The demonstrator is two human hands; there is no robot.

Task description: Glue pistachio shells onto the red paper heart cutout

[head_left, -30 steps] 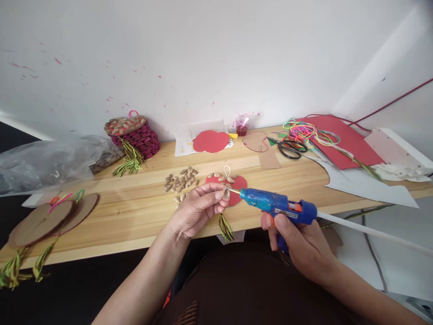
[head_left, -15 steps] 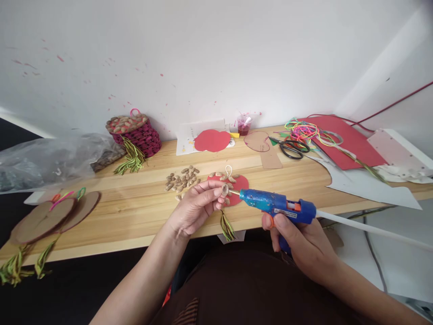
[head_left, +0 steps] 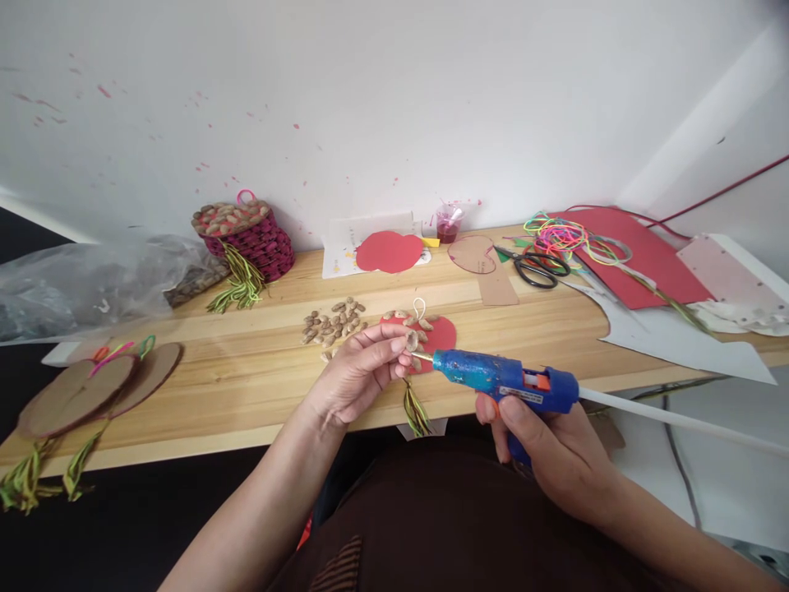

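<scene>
My left hand (head_left: pixel 363 366) pinches a peanut shell (head_left: pixel 411 339) between thumb and fingers, its hollow side showing. In my right hand (head_left: pixel 542 448) is a blue hot glue gun (head_left: pixel 505 378), a finger on its orange trigger and a white glue stick (head_left: pixel 671 418) out of its back. The nozzle points left, just beneath the shell; whether they touch I cannot tell. Behind and below lies a red card shape (head_left: pixel 440 335) with several peanut shells along its upper part, a white loop (head_left: pixel 420 308) on top and a green tassel (head_left: pixel 416 409) below. My left hand hides part of it.
Loose peanut shells (head_left: pixel 333 323) lie left of the card. Farther back are a purple woven basket piece (head_left: pixel 256 247), another red cutout (head_left: pixel 389 252), a cup of red liquid (head_left: pixel 449 224) and scissors (head_left: pixel 537 270). Brown cardboard shapes (head_left: pixel 80 399) overhang the left front edge.
The glue gun's nozzle has dropped slightly, from against the shell's side to just under it. My left hand keeps its pinch on the shell. The view has shifted a little.
</scene>
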